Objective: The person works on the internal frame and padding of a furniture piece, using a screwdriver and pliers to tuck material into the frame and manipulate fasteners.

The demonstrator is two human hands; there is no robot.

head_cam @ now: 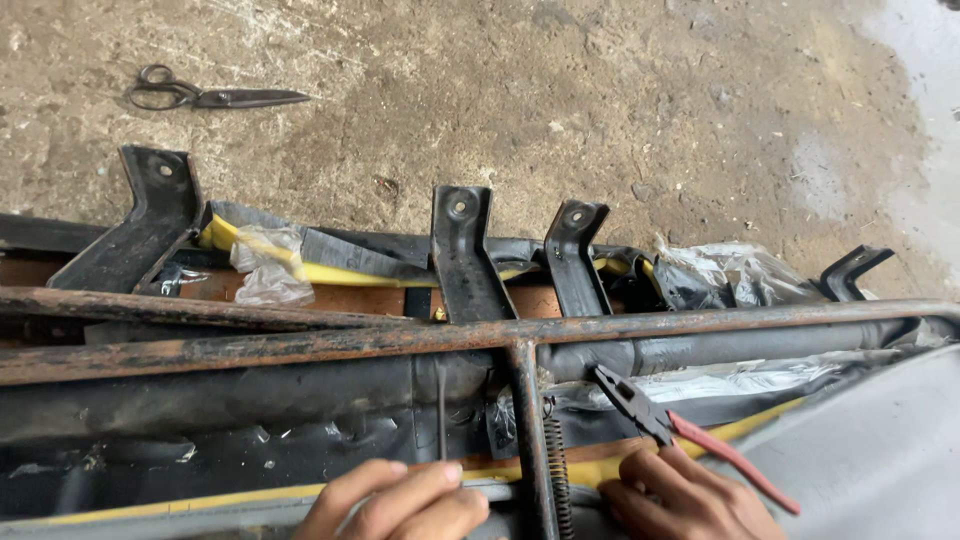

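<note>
The left hand (400, 500) curls its fingers in a closed grip on the seat's grey edge (480, 492), just left of the rusty frame bar (525, 420). Right of that bar, the right hand (680, 495) grips red-handled pliers (670, 430), jaws angled up-left toward the bar. Scissors (210, 95) lie well apart on the floor (620, 90).

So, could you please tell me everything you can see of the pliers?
The pliers have dark metal jaws and red handles. They lie tilted, jaws pointing up-left toward the rusty frame, nearly closed. The right hand grips them near the pivot, one handle running out down-right past the fingers. The other handle is hidden.
</note>
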